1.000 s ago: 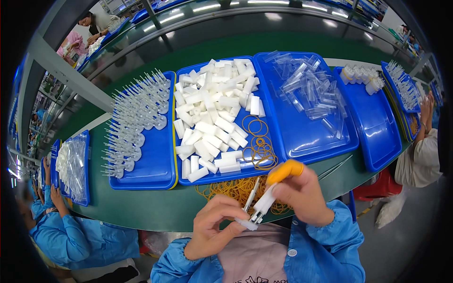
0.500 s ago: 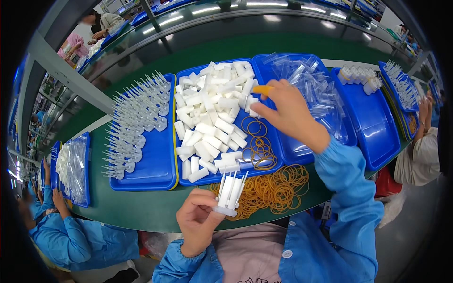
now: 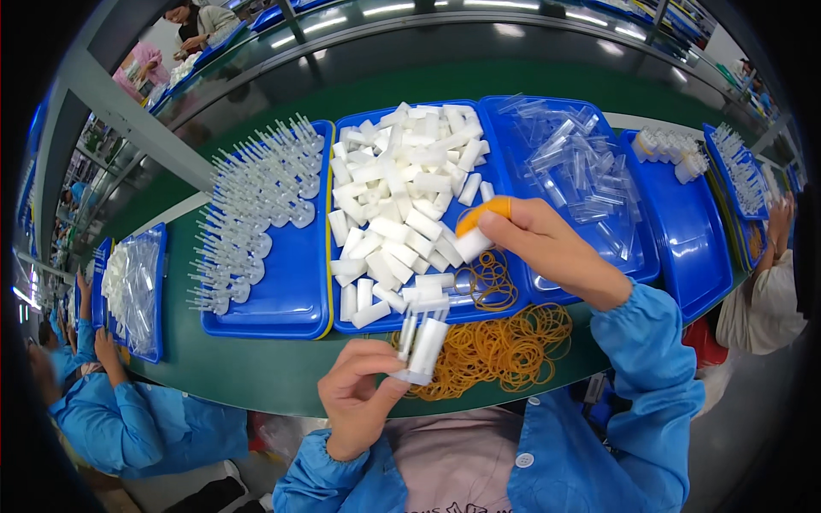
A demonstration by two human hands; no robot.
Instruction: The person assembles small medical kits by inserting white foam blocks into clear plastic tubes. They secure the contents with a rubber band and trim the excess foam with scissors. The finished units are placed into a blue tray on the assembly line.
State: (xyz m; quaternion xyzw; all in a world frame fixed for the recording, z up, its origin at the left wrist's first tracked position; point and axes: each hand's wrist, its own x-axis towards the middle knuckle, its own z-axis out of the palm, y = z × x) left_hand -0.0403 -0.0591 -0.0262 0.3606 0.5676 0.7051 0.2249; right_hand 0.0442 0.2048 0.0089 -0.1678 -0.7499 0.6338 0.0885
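My left hand (image 3: 357, 389), low in front of me, pinches the base of a clear plastic pronged holder (image 3: 414, 376). Upright prongs rise from it, with white cylinders (image 3: 431, 344) standing among them; motion blurs their tips. Between thumb and index finger, my right hand (image 3: 552, 244) grips a white foam cylinder (image 3: 472, 245). An orange finger cot (image 3: 484, 214) covers that index finger. The right hand hovers over the tray with a heap of similar white cylinders (image 3: 398, 205), above a small bunch of rubber bands (image 3: 494, 278).
A larger pile of rubber bands (image 3: 500, 350) lies on the green table (image 3: 282, 372). The left blue tray (image 3: 291, 295) bears rows of pronged holders (image 3: 256, 197). Clear plastic tubes (image 3: 577, 158) fill the tray at right; beyond is another blue tray (image 3: 688, 244). Co-workers sit on both sides.
My right hand has come down and nearer from the heap's right edge, now with a white cylinder in its fingers. The left hand still holds the pronged holder, which has tilted slightly.
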